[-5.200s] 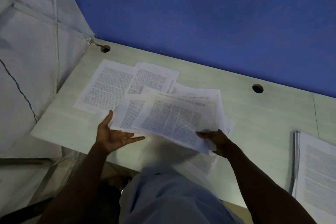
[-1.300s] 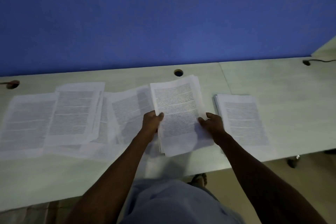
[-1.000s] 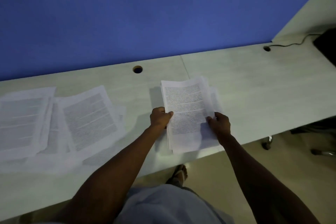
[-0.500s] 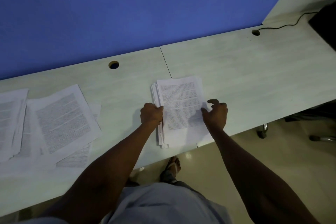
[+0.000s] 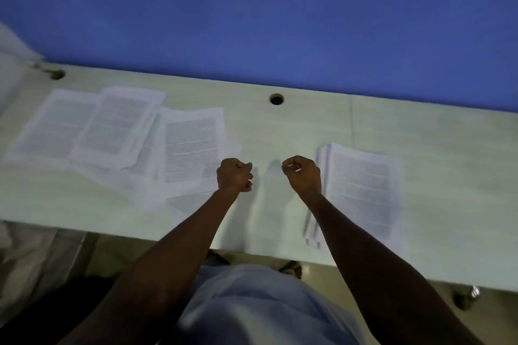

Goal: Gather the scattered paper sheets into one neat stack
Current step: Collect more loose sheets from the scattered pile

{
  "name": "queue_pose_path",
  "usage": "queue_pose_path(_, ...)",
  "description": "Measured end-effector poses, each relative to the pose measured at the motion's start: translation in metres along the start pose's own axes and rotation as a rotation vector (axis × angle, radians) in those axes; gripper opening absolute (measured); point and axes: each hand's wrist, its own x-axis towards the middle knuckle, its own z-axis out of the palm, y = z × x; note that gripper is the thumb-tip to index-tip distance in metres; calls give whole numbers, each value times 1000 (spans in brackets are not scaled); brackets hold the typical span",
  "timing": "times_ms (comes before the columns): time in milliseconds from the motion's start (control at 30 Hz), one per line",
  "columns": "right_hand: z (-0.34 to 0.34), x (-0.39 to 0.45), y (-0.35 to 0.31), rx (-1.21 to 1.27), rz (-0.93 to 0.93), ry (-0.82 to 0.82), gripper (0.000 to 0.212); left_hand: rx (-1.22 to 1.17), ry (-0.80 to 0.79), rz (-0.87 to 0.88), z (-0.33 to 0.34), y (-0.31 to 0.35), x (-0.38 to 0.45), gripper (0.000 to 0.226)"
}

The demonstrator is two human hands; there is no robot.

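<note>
Hands, left (image 5: 234, 175) and right (image 5: 302, 174), over table (image 5: 437, 148) near front edge, fingers curled in, empty. Stack (image 5: 361, 190) right; loose sheets (image 5: 120, 131) toward left end.

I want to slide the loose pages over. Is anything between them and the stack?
On the desk itself, nothing. The head view shows bare desktop between the loose pages and the stack. Only the left hand and right hand hover there, both empty.

Surface: pale tabletop (image 5: 280, 131) with a seam | Right of right hand (image 5: 302, 175): paper stack (image 5: 361, 190), edges uneven, near front edge | Left of left hand (image 5: 234, 175): loose sheets (image 5: 112, 131), overlapping | Beyond both: cable hole (image 5: 276, 99)
</note>
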Motion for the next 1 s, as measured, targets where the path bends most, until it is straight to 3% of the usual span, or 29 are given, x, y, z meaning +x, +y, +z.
queue_pose_path(167, 92, 7, -65, -106, 20, -164, 16, 22, 259, -77, -111, -25, 37, 16)
queue_pose_path(267, 142, 11, -95, -261, 122, -199, 61, 205, 401, -85, -167, -38, 66, 15)
queue_pose_path(400, 191, 4, -133, -389, 346, -126, 104, 339, 400, -214, -217, -39, 96, 51)
queue_pose_path(533, 223, 9, -153, -296, 561, -44, 127, 486, 320, -130, -222, -40, 129, 78)
queue_pose_path(633, 233, 1, -151, -349, 645, -12, 127, 665, 314, -127, -213, -28, 141, 97)
queue_pose_path(767, 244, -8, -165, -277, 856, 106, 129, 855, 235, -63, -206, -18, 142, 96)
queue_pose_path(1000, 243, 7, -167, 122, 729, -58, 105, 1008, 59, 17, -217, -22, 151, 92)
